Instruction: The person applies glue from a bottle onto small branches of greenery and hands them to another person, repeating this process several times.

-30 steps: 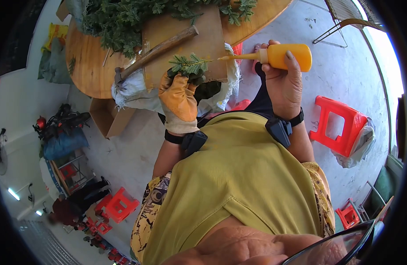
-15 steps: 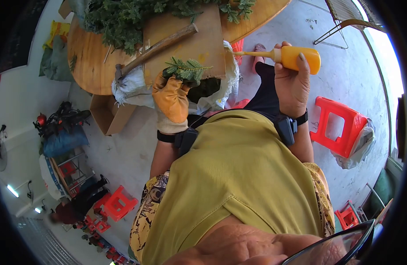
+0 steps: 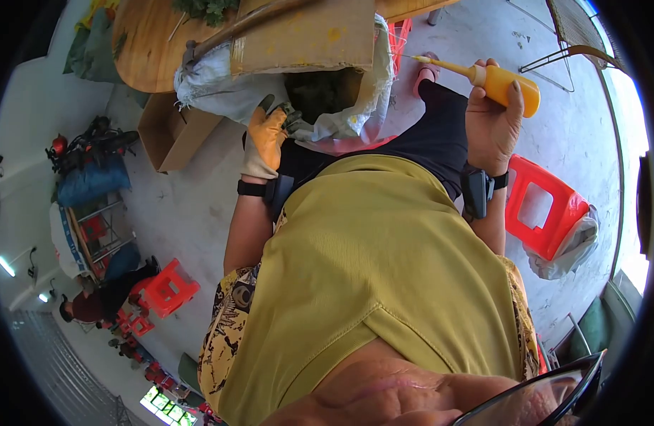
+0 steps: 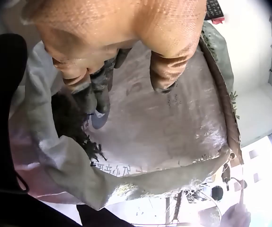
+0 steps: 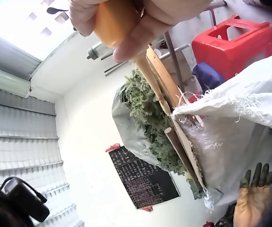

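Note:
My left hand [image 3: 267, 140], in an orange-palmed glove with dark fingertips, is at the near left rim of a white woven sack [image 3: 231, 98]. In the right wrist view its fingers are straight and spread, with nothing held. The left wrist view has the gloved hand [image 4: 121, 35] over the sack's mouth, with dark green sprigs [image 4: 72, 120] lying inside. My bare right hand [image 3: 493, 131] grips a yellow squeeze bottle [image 3: 513, 91] out to the right. The bottle's long nozzle [image 3: 446, 65] points left toward the sack.
Cardboard [image 3: 305, 42] lies on the wooden table [image 3: 146, 53] at the sack's far edge, under a hammer [image 3: 252, 23]. Green foliage [image 3: 207, 8] is heaped behind. A red stool [image 3: 547, 206] stands at right, an open cardboard box [image 3: 172, 135] at left. A person [image 3: 103, 302] is farther back.
My left hand has let go of the green sprig and come down left to the sack's mouth. My right hand has drawn the bottle farther right. The head view has tilted toward my body.

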Demonstrator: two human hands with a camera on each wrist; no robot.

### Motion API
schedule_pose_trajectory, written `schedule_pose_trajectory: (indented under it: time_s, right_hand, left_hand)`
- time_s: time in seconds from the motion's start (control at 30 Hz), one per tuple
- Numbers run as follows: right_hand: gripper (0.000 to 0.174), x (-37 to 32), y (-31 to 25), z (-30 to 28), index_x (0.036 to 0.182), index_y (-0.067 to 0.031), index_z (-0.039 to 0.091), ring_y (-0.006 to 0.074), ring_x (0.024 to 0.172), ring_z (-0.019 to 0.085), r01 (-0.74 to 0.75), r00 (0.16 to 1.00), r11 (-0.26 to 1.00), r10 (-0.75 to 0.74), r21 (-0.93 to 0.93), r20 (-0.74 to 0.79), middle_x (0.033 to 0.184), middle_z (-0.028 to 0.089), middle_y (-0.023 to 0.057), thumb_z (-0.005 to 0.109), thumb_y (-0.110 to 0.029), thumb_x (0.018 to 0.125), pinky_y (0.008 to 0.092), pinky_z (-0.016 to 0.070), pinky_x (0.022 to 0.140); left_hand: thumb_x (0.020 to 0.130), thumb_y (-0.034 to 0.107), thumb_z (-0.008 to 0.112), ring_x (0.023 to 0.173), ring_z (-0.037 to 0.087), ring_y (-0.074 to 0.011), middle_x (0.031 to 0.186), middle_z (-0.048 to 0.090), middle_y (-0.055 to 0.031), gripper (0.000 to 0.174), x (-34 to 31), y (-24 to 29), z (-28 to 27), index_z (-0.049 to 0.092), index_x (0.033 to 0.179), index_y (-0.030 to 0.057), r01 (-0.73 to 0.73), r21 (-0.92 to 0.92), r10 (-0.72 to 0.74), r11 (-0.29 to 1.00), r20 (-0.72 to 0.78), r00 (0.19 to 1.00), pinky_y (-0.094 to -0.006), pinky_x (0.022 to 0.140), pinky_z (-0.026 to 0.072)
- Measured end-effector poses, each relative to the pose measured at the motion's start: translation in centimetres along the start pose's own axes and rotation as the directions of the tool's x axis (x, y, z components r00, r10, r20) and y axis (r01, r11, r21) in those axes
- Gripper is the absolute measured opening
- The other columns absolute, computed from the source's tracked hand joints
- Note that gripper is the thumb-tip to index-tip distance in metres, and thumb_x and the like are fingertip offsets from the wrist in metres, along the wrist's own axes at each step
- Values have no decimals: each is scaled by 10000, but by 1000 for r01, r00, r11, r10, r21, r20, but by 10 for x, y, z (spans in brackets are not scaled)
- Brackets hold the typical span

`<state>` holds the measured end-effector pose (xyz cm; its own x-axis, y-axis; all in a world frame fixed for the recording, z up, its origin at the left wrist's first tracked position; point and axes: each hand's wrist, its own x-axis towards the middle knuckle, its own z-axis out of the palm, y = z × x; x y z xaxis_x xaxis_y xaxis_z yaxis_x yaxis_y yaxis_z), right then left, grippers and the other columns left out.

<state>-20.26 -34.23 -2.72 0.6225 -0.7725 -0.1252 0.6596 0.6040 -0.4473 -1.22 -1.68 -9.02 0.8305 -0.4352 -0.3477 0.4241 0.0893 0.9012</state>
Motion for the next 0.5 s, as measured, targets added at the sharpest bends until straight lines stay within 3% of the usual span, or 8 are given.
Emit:
schedule_pose_trajectory:
  time_s: [0.07, 0.1, 0.17, 0.2, 0.27, 0.33, 0.37, 0.5]
  right_hand:
    - [435, -5, -5, -6, 1190, 86, 502, 270, 1092, 585, -23, 999, 999, 22, 34, 33, 1168, 568, 184, 644, -204, 900, 277, 578, 762]
    - [449, -8, -7, -9, 1196, 91, 494, 266, 1089, 584, -45, 997, 997, 41, 66, 66, 1165, 562, 192, 646, -207, 898, 273, 578, 759]
    - [461, -13, -9, -18, 1201, 96, 490, 263, 1083, 583, -39, 997, 996, 34, 74, 66, 1162, 558, 199, 646, -213, 897, 268, 578, 754]
    - [473, -13, -9, -24, 1206, 100, 486, 260, 1078, 583, -28, 998, 997, 23, 77, 60, 1158, 553, 206, 646, -219, 896, 264, 578, 748]
    - [485, -13, -7, -36, 1215, 99, 483, 260, 1075, 587, -54, 996, 991, 45, 124, 76, 1162, 555, 203, 646, -227, 896, 265, 581, 735]
    - [479, -16, -6, -46, 1214, 96, 487, 262, 1065, 593, -121, 990, 970, 104, 212, 91, 1163, 562, 186, 647, -223, 895, 266, 580, 720]
    - [472, -17, -5, -52, 1205, 93, 492, 262, 1058, 599, -101, 995, 973, 98, 208, 26, 1162, 569, 170, 652, -221, 892, 270, 577, 716]
    - [465, -24, -3, -65, 1201, 89, 497, 261, 1053, 601, -124, 992, 964, 127, 237, 3, 1163, 573, 164, 653, -222, 892, 272, 574, 717]
  left_hand:
    - [967, 155, 535, 910, 639, -165, 976, 628, -68, 316, -11, 3, 9, 510, 1245, 6, -160, 326, 167, 932, 5, 986, -291, 761, 528]
    - [967, 155, 535, 910, 639, -165, 976, 628, -68, 316, -16, 1, 4, 510, 1245, 6, -165, 330, 174, 929, 3, 985, -291, 761, 528]
    - [957, 198, 563, 835, 645, -161, 965, 643, -84, 306, -27, 3, -3, 558, 1183, -7, -71, 396, 52, 915, 60, 997, -279, 720, 525]
    - [957, 198, 563, 835, 645, -161, 965, 643, -84, 306, -33, 4, -5, 558, 1183, -7, -91, 404, 73, 910, 60, 996, -279, 720, 525]
    - [949, 197, 569, 733, 651, -140, 900, 681, -86, 240, -55, 17, 9, 628, 1056, -10, 80, 243, -103, 967, 81, 991, -240, 664, 522]
    - [956, 223, 567, 704, 645, -135, 918, 689, -106, 268, -54, 15, -10, 624, 1069, -14, 131, 221, -164, 966, 140, 976, -247, 642, 527]
    - [960, 234, 558, 717, 649, -150, 922, 686, -114, 280, -58, 14, -16, 610, 1089, -9, 163, 273, -203, 948, 126, 971, -256, 639, 528]
    - [958, 246, 564, 705, 648, -148, 903, 691, -110, 308, -57, -4, -34, 597, 1130, -7, 247, 367, -299, 897, 93, 950, -262, 635, 533]
